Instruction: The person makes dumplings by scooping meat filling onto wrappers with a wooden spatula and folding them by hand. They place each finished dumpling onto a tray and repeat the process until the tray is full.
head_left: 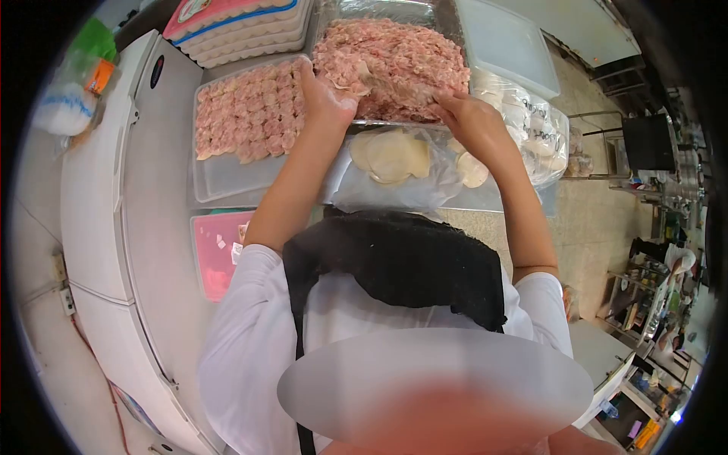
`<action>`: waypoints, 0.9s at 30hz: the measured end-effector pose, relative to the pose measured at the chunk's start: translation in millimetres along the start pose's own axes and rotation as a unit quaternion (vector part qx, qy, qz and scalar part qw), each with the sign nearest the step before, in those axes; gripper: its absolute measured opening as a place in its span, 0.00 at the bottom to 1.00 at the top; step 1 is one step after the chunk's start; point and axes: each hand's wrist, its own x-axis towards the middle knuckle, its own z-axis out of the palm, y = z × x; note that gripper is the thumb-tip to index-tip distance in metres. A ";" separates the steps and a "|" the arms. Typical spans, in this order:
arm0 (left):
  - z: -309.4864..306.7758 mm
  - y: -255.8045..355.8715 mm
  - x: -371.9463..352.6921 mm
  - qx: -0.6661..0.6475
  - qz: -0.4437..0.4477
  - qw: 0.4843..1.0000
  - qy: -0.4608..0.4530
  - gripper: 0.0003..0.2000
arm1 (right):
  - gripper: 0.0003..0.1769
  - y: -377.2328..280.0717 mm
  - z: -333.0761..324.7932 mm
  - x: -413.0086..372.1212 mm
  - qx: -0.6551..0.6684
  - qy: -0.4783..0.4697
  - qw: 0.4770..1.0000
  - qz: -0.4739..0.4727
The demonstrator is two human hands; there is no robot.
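A large metal tray (pixel 409 9) holds a heap of pink minced meat (pixel 413 57). At the heap's left side my left hand (pixel 327 97) is closed around a pale dumpling wrapper (pixel 362 79) loaded with mince. My right hand (pixel 474 125) is at the heap's lower right edge, fingers pinched together against the meat; whatever they grip is hidden. Just below the tray, a stack of round dumpling wrappers (pixel 390 155) lies on clear plastic. Left of my left hand, rows of filled dumplings (pixel 246 110) sit in a clear plastic tray (pixel 227 183).
Stacked dumpling trays (pixel 246 34) with a red lid stand at the back left. An empty-looking clear container (pixel 508 45) and bagged wrapper packs (pixel 535 125) are on the right. A pink lid (pixel 212 254) lies lower left, beside a white freezer (pixel 163 189).
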 end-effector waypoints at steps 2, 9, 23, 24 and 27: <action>28.5 -4.1 -14.6 0.010 -0.007 1.000 0.000 0.40 | 0.15 9.3 12.7 -1.3 0.006 0.101 0.994 -0.041; 54.8 -22.9 -9.8 0.008 0.006 0.999 0.047 0.31 | 0.11 15.0 -47.7 -5.2 -0.054 0.013 0.998 -0.035; 79.7 -20.9 -31.8 0.639 0.257 0.674 -0.267 0.31 | 0.18 80.3 -82.8 -16.8 0.318 -0.139 0.937 0.036; 83.6 -17.3 -35.6 0.678 0.254 0.625 -0.292 0.32 | 0.19 79.5 -83.6 -21.1 0.320 -0.127 0.939 0.004; 90.6 -15.4 -54.1 0.760 0.143 0.615 -0.151 0.30 | 0.20 88.5 -54.9 -22.2 0.315 -0.089 0.942 -0.073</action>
